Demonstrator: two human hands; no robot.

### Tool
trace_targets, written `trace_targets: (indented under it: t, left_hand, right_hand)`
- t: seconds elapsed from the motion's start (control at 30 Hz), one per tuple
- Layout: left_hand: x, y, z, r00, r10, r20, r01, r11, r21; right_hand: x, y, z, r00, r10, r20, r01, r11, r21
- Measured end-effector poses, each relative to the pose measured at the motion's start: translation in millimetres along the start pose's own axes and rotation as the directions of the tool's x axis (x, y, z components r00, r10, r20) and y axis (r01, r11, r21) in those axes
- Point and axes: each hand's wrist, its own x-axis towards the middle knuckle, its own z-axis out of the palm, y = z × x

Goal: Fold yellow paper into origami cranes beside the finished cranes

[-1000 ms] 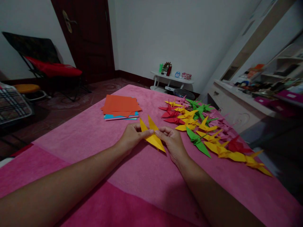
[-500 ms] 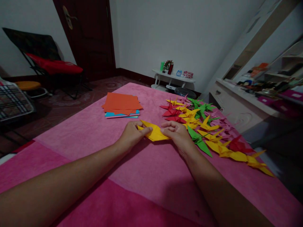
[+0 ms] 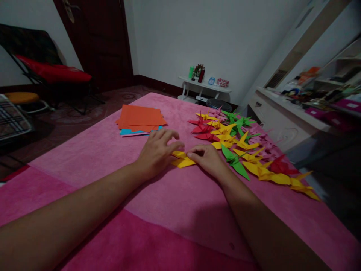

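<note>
A partly folded yellow origami paper [image 3: 182,162] lies low over the pink cloth between my hands. My right hand [image 3: 207,158] pinches its right end between thumb and fingers. At its left end is my left hand [image 3: 159,152], with fingers curved and spread apart above the paper; the thumb stands off from the fingers. Part of the paper's left edge is hidden behind the left hand. Right of my right hand sits a green paper crane [image 3: 234,161], close to several yellow cranes [image 3: 263,171].
A stack of square paper, orange on top [image 3: 142,116], lies at the far left of the pink-covered table [image 3: 98,150]. Red cranes [image 3: 201,128] and more folded cranes fill the right side. Beyond stand a small white shelf [image 3: 208,83] and a red-seated chair [image 3: 56,73].
My left hand has let go of the paper's left end and lifted, fingers opening above it. My right hand still pinches the right end. The view has shifted slightly.
</note>
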Motion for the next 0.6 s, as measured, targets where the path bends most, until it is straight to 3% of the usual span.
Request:
trace_targets:
  t: [0.1, 0.27, 0.33, 0.43, 0.6]
  left_hand:
    - [0.6, -2.0, 6.2, 0.981, 0.13, 0.143, -0.106, 0.98, -0.167]
    - [-0.3, -6.0, 14.5, 0.976, 0.119, 0.184, -0.025, 0.895, -0.445]
    - [-0.3, -5.7, 14.4, 0.979, 0.094, 0.183, 0.008, 0.872, -0.489]
    - [-0.6, -3.9, 13.4, 0.98, 0.069, 0.188, 0.034, 0.866, -0.499]
    - [-1.1, -2.7, 14.6, 0.97, 0.113, 0.217, -0.016, 0.915, -0.404]
  right_hand:
    - [0.8, -4.4, -8.3, 0.998, 0.031, 0.048, -0.036, 0.992, 0.118]
    - [-0.1, -17.9, -26.9, 0.997, -0.011, 0.07, -0.003, 0.982, 0.189]
    - [-1.2, -21.6, -33.8, 0.981, -0.127, 0.145, 0.112, 0.988, 0.108]
    - [-2.7, -20.4, -38.5, 0.955, -0.178, 0.237, 0.202, 0.976, -0.08]
    - [-2.2, -10.3, -33.9, 0.981, -0.096, 0.171, 0.133, 0.967, -0.216]
